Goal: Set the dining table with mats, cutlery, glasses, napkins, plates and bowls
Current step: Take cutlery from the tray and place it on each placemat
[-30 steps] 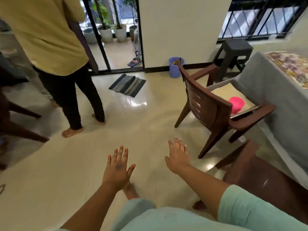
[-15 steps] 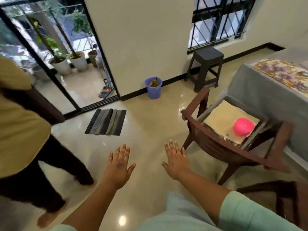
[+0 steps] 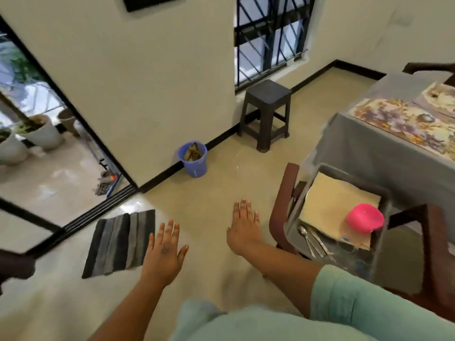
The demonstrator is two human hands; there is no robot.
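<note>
Head view: left hand [image 3: 165, 252] and right hand [image 3: 243, 226] both flat, empty; one pink bowl [image 3: 365, 217], one floral mat [image 3: 403, 124].

The dining table [image 3: 384, 153] runs off the right edge, the cutlery [image 3: 314, 242] blurs together uncountably, and glassware beside it is indistinct

Daylight from barred window [image 3: 268, 38] and glass door [image 3: 44, 134]; room evenly bright. Soft glare on floor [image 3: 130, 205] by door. Overall motion blur; wide-angle bending at edges.
</note>
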